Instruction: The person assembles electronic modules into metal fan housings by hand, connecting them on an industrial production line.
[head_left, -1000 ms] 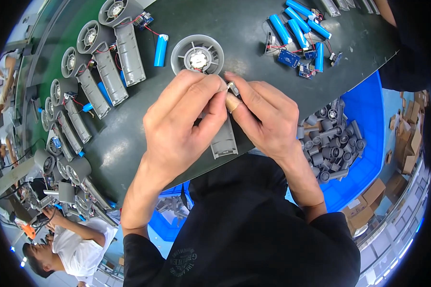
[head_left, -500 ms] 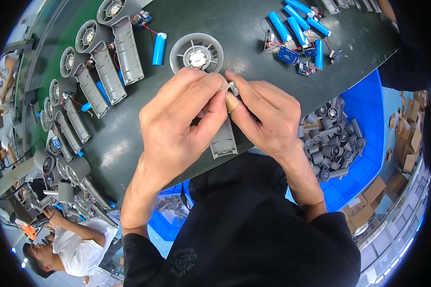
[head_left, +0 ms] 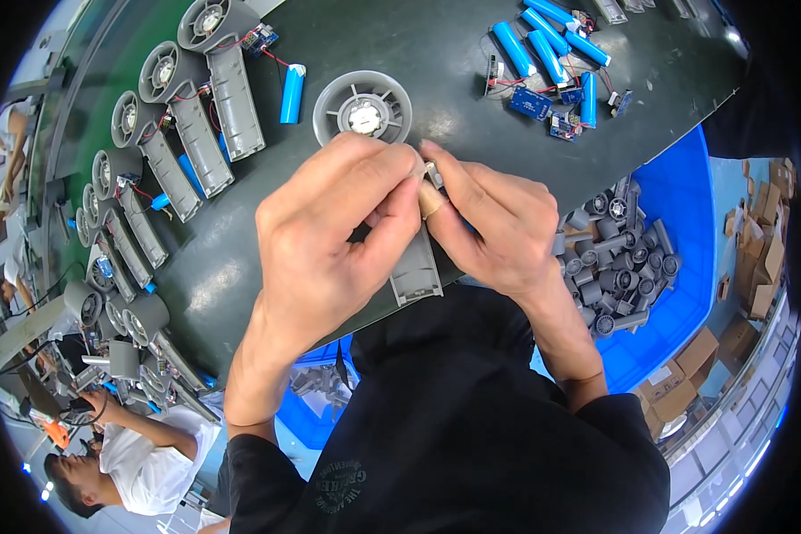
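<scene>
A grey fan housing lies on the dark table in front of me, its round fan head (head_left: 363,107) beyond my hands and its open handle (head_left: 416,271) running back below them. My right hand (head_left: 498,222) pinches a small pale grey part (head_left: 432,173) between thumb and index finger; a tan strip wraps one of its digits. My left hand (head_left: 334,231) is closed in a pinch right beside that part, fingertips meeting the right hand's. Whatever the left fingertips hold is hidden. Both hands are over the housing and cover its middle.
More grey fan housings (head_left: 205,133) with wired boards and blue cells line the left. At the far right lie several blue cylindrical cells (head_left: 547,55) with circuit boards (head_left: 531,103). A blue bin (head_left: 685,294) of grey housings stands beyond the table's right edge. A co-worker (head_left: 142,454) sits lower left.
The fan head appears slightly lower in view. My hands stay pinched together over the housing, with the small part turned a little between the fingers.
</scene>
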`<state>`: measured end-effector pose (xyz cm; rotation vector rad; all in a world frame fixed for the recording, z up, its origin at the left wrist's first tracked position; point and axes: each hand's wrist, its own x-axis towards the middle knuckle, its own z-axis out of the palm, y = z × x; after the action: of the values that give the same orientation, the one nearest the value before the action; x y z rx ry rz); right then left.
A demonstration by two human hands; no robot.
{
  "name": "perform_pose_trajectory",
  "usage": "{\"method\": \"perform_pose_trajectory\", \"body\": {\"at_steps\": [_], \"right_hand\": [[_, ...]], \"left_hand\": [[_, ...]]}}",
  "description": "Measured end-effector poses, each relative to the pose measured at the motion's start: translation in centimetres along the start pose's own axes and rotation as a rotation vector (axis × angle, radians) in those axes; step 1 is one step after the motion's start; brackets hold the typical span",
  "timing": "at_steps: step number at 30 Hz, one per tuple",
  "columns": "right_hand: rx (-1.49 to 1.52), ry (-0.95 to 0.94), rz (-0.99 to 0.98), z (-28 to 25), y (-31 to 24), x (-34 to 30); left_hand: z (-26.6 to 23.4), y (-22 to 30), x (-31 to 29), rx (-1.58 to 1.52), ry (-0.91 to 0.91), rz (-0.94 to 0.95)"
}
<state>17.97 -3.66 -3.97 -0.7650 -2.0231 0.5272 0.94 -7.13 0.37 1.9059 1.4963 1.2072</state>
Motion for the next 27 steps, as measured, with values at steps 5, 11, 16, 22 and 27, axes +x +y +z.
{"method": "perform_pose_trajectory", "body": {"at_steps": [5,11,16,22,27], "right_hand": [[-0.034,0.001,-0.011,0.08,-0.01,-0.18],[-0.033,-0.012,-0.025,-0.03,-0.08,-0.1],[-0.03,-0.023,-0.039,-0.22,-0.04,-0.18],[-0.025,0.006,-0.039,-0.04,0.02,-0.46],[-0.017,0.007,-0.045,-0.1,-0.04,-0.44]], "left_hand": [[-0.4,0.36,0.22,0.0,-0.054,-0.039],[-0.24,0.29,-0.03,0.043,-0.045,-0.028],[0.0,0.29,-0.11,0.045,-0.016,0.02],[0.0,0.28,-0.26,0.018,-0.041,-0.009],[0.07,0.22,-0.39,-0.002,-0.038,-0.009]]}}
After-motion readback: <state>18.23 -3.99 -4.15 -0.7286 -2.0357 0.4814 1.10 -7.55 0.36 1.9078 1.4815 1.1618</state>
